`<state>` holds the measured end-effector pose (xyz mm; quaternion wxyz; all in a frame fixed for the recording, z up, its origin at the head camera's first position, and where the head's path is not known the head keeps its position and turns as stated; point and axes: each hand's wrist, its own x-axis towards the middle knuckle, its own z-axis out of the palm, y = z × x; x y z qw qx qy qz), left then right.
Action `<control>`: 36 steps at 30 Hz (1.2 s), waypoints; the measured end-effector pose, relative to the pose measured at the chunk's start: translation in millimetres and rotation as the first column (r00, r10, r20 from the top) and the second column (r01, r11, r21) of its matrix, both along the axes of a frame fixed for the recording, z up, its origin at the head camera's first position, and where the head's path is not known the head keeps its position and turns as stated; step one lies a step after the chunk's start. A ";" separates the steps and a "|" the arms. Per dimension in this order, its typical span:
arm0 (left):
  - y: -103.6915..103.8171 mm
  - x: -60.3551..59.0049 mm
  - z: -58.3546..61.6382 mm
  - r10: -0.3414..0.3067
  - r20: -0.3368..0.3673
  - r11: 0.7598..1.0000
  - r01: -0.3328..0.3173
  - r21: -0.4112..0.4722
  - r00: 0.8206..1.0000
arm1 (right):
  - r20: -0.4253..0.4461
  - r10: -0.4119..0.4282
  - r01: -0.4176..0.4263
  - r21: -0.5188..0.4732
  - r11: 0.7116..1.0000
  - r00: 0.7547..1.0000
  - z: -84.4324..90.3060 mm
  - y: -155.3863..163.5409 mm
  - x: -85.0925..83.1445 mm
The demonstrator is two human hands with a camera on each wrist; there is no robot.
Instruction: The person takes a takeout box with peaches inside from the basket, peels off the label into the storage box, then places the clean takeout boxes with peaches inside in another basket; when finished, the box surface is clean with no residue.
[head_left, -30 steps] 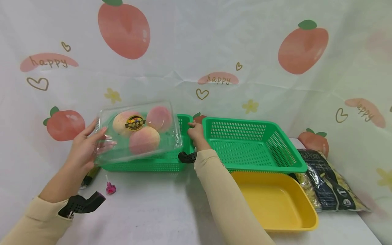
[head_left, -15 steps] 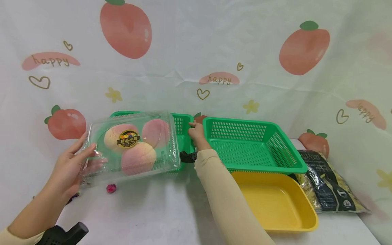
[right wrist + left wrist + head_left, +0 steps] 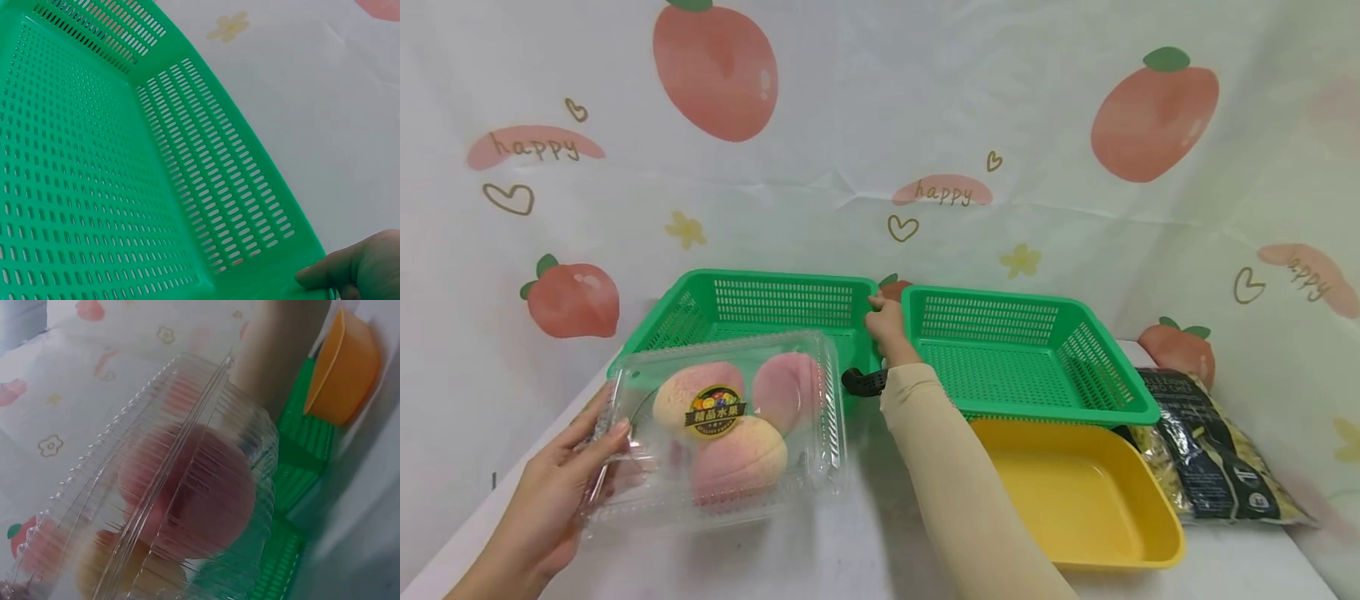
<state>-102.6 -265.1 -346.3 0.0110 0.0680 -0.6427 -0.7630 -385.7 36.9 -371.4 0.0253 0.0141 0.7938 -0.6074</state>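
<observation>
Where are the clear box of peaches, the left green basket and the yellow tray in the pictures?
clear box of peaches [image 3: 722, 425], head view, on the round label on its lid.
left green basket [image 3: 782, 303], head view, on its perforated back wall.
yellow tray [image 3: 1067, 487], head view, on its bare floor.
</observation>
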 end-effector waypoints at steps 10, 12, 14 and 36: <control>-3.9 20.9 -16.8 0.020 0.121 0.999 -0.014 -0.053 0.992 | 0.007 0.023 -0.023 -0.028 0.999 1.000 22.9 1.9 30.5; -5.9 23.4 -20.9 0.028 0.164 0.995 -0.012 -0.100 0.986 | 0.007 0.024 -0.023 -0.028 0.999 1.000 21.9 1.7 30.0; -6.3 25.9 -25.8 0.024 0.183 0.993 -0.002 -0.121 0.983 | 0.010 0.022 -0.022 -0.029 0.999 1.000 21.1 1.4 28.6; 44.0 38.6 -59.9 0.083 0.225 0.951 -0.010 -0.309 0.971 | 0.022 0.019 -0.019 -0.029 0.999 1.000 24.7 2.3 28.9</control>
